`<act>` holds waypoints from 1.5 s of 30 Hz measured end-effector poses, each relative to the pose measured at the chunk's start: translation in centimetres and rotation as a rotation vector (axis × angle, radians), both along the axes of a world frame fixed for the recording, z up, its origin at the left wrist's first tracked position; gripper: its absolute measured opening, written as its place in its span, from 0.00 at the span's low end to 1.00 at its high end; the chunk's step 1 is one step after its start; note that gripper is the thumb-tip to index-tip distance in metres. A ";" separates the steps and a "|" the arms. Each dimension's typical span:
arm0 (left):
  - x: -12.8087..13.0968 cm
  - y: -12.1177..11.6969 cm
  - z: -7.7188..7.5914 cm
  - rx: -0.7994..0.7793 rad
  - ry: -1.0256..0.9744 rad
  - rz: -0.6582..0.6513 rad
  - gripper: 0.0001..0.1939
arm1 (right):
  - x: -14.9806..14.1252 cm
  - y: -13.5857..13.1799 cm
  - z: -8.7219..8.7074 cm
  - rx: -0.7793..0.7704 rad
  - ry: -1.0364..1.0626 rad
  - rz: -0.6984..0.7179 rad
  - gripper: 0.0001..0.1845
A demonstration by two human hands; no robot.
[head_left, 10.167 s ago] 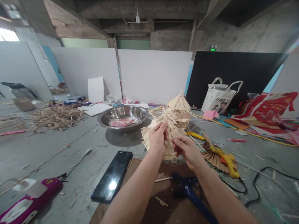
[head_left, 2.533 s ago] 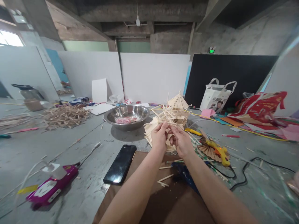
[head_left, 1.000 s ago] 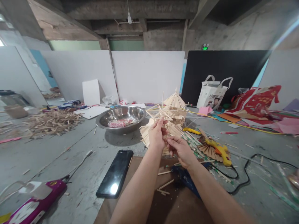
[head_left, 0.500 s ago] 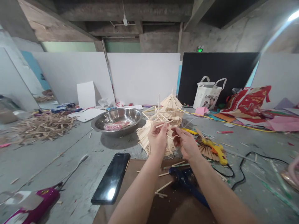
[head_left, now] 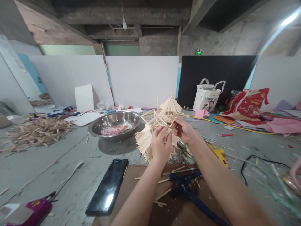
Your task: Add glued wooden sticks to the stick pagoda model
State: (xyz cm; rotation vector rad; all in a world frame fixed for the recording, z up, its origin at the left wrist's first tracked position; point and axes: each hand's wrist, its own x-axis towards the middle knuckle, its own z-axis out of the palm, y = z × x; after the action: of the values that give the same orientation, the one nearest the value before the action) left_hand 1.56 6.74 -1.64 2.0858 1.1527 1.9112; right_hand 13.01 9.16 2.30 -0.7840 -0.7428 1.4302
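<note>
On the grey floor [head_left: 75, 194], a brown flat sheet [head_left: 181, 210] is lying; just beyond it, a tower-like model of pale wooden sticks [head_left: 170, 106] is standing, to the right of a round shiny metal basin [head_left: 122, 117]; the bare left hand [head_left: 161, 143] is hovering in front of the model, its fingers curling, thumb and forefinger standing a little apart; whether they are gripping anything, I cannot tell; the right hand [head_left: 185, 130], just beside it, is pinching a short pale wooden stick [head_left: 172, 123] between thumb and fingertips; compared with half a second ago, the right hand is standing higher, and the left fingers are no longer showing the short stick that was lying across their tips.
</note>
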 end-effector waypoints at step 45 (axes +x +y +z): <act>-0.6 0.6 -0.1 0.171 0.243 0.190 0.16 | -0.3 2.3 0.0 -0.097 0.017 0.029 0.08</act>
State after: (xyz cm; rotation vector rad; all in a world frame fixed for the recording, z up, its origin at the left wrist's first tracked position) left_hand 0.93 7.39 -1.77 2.4360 1.3200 1.9392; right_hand 12.70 11.45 2.25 -0.8369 -0.6784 1.5063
